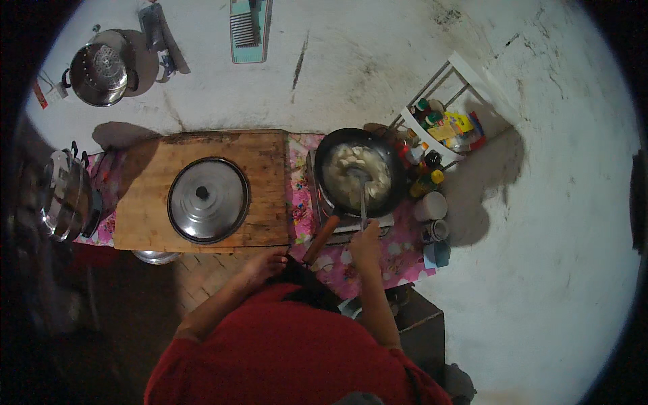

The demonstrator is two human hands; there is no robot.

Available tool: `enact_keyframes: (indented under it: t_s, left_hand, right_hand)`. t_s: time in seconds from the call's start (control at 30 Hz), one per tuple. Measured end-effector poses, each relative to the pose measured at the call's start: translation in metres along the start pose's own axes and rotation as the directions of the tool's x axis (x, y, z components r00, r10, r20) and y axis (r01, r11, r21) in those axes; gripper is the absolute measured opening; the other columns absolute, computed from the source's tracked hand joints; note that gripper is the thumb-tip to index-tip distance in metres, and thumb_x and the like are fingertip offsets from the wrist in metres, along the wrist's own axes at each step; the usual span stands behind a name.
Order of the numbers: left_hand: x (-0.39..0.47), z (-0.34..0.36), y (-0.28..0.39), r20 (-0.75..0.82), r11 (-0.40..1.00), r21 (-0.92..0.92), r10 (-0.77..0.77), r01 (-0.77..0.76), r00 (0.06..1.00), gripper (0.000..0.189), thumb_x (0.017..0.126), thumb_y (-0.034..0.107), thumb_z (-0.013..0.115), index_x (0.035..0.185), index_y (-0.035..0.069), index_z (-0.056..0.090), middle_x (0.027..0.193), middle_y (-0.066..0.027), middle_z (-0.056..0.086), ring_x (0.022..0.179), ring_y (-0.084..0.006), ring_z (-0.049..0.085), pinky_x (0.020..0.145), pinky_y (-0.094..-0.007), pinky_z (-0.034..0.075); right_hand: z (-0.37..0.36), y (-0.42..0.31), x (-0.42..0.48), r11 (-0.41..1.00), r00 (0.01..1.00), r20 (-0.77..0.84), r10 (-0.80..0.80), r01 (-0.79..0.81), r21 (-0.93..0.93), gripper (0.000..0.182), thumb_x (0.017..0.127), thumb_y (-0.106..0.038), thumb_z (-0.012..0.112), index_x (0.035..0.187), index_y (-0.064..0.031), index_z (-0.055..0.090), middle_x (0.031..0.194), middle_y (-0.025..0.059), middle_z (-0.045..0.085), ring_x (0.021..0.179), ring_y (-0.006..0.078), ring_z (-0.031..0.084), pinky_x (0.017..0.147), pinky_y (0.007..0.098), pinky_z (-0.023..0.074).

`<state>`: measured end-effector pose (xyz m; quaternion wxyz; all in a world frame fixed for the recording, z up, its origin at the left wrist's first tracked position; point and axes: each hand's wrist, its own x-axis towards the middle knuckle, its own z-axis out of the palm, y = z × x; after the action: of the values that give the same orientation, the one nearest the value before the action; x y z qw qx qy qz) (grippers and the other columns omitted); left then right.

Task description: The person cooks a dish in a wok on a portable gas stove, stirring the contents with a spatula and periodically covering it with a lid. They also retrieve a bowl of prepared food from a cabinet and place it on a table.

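My right hand (365, 244) grips the handle of a metal ladle or turner (363, 195), whose head sits in the food. The black wok (397, 167) stands on a stove (316, 202) and holds pale pieces in cloudy liquid (379, 187). Its wooden handle (322, 239) points toward my body, between my two hands. At the front right corner of a thick wooden cutting board (271, 202) is my left hand (268, 264), fingers curled; whether it touches the board or holds anything is unclear. A round metal lid (223, 207) with a black knob lies on the board.
Bottles (428, 183), a white cup (431, 206) and a jar (436, 231) crowd the wok's right side. Above them a white corner rack (430, 134) holds packets. Stacked metal pots (66, 197) stand far left. A cleaver (153, 35), grater (248, 35) and steamer pot (98, 74) hang on the wall.
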<state>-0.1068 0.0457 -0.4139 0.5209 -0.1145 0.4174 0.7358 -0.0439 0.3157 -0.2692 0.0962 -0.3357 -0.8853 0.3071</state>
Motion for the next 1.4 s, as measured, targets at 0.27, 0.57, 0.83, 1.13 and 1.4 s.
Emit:
enact_keyframes:
  t_s: [0.27, 0.57, 0.83, 1.13, 1.4]
  left_hand:
    - [-0.021, 0.010, 0.006, -0.045, 0.999, 0.044, -0.027, 0.029, 0.999, 0.041, 0.088, 0.039, 0.051, 0.115, 0.007, 0.054, 0.101, -0.0061, 0.060, 0.093, -0.0200, 0.055, 0.087, -0.0328, 0.042]
    - [-0.027, 0.008, 0.008, -0.061, 0.998, 0.021, -0.064, 0.065, 0.996, 0.041, 0.087, 0.037, 0.054, 0.114, 0.006, 0.054, 0.101, -0.0065, 0.059, 0.091, -0.0198, 0.055, 0.083, -0.0325, 0.044]
    - [-0.021, 0.008, 0.009, 0.018, 0.996, 0.045, -0.073, 0.072, 0.997, 0.038, 0.087, 0.035, 0.054, 0.113, 0.007, 0.054, 0.102, -0.0074, 0.060, 0.090, -0.0196, 0.056, 0.082, -0.0340, 0.044]
    - [-0.005, 0.018, 0.015, 0.018, 0.987, 0.061, -0.152, 0.151, 0.988, 0.031, 0.088, 0.032, 0.054, 0.109, 0.009, 0.055, 0.097, -0.0057, 0.062, 0.084, -0.0186, 0.058, 0.078, -0.0327, 0.047]
    - [0.006, 0.014, 0.015, 0.053, 0.981, 0.118, -0.164, 0.157, 0.985, 0.028, 0.088, 0.032, 0.053, 0.105, 0.010, 0.056, 0.096, -0.0059, 0.062, 0.082, -0.0175, 0.059, 0.075, -0.0324, 0.048]
  right_hand:
    - [-0.040, -0.004, 0.047, 0.990, 0.998, -0.057, -0.026, 0.018, -0.137, 0.034, 0.086, -0.012, 0.046, 0.117, 0.0001, 0.042, 0.114, 0.0242, 0.052, 0.101, 0.0414, 0.052, 0.085, 0.0463, 0.0420]
    - [-0.059, 0.047, 0.072, 0.966, 0.965, -0.181, -0.189, 0.149, -0.213, 0.035, 0.087, -0.022, 0.047, 0.114, 0.0003, 0.046, 0.108, 0.0237, 0.056, 0.102, 0.0402, 0.053, 0.084, 0.0453, 0.0411]
    - [-0.138, 0.029, 0.034, 0.897, 0.969, -0.132, -0.207, 0.134, -0.422, 0.034, 0.084, -0.019, 0.051, 0.113, -0.0028, 0.047, 0.105, 0.0208, 0.058, 0.097, 0.0393, 0.055, 0.082, 0.0467, 0.0421]
    - [-0.171, 0.031, -0.011, 0.773, 0.982, -0.051, -0.182, 0.111, -0.625, 0.029, 0.079, -0.012, 0.057, 0.107, -0.0058, 0.051, 0.102, 0.0156, 0.058, 0.093, 0.0378, 0.057, 0.076, 0.0474, 0.0445]
    - [-0.153, 0.043, -0.029, 0.879, 0.983, -0.133, -0.128, 0.050, -0.473, 0.032, 0.076, -0.012, 0.062, 0.106, -0.0065, 0.052, 0.099, 0.0173, 0.060, 0.091, 0.0383, 0.057, 0.076, 0.0453, 0.0448]
